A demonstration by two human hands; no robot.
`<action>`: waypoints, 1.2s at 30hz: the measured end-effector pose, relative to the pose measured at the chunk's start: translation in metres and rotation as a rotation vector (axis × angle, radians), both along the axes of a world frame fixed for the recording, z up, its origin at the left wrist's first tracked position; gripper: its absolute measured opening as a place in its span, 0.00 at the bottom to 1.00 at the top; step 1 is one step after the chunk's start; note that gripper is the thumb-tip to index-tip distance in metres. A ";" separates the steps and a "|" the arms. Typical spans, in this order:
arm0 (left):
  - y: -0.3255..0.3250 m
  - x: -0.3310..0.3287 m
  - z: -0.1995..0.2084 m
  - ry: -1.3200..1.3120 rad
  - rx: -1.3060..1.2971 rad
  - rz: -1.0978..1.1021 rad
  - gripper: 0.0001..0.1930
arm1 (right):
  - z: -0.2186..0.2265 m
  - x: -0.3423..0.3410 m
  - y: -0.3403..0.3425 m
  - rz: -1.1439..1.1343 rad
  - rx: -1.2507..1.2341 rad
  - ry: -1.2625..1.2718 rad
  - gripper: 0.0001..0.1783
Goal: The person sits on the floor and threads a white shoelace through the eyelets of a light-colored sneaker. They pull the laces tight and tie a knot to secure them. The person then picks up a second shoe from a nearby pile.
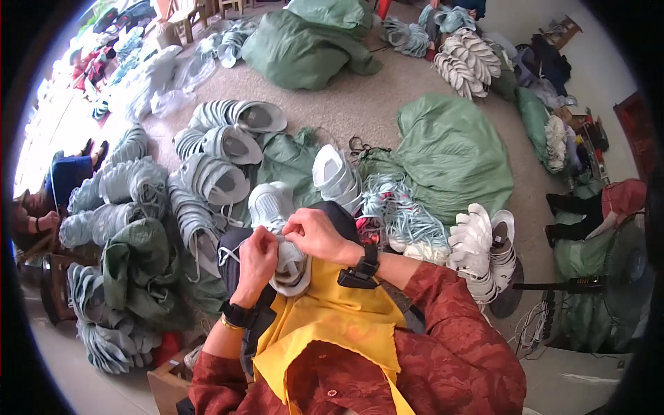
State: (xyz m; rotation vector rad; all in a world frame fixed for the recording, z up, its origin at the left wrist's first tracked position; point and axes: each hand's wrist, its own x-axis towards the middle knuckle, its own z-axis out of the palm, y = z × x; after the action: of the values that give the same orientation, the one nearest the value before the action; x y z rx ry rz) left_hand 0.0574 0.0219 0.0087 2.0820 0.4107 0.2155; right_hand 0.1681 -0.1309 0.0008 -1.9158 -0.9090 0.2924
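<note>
On my lap lies a pale grey-white shoe, its toe pointing away from me and its opening toward me. My left hand is closed in a pinch over the shoe's left side, and a white shoelace loops out beside it over my knee. Across the shoe's lacing area, my right hand is also pinched, its fingertips close to the left ones. Whatever those right fingertips hold is too small to make out. Just beyond my right hand stands a stack of white shoe uppers.
Rows of nested grey shoe uppers lie at my left. Pale blue lace bundles and white shoes lie at my right, near a large green sack. A fan stands far right. Other people sit at both sides.
</note>
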 end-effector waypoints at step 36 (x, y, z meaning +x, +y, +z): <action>0.020 0.012 0.000 0.074 -0.006 -0.029 0.07 | 0.056 0.034 -0.058 0.099 0.720 1.223 0.10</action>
State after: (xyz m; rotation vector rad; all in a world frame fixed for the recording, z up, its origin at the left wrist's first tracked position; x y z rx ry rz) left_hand 0.0690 0.0419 0.0089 2.0936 0.4249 0.1197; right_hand 0.2023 -0.1887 0.0572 -0.7477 -0.1868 0.9139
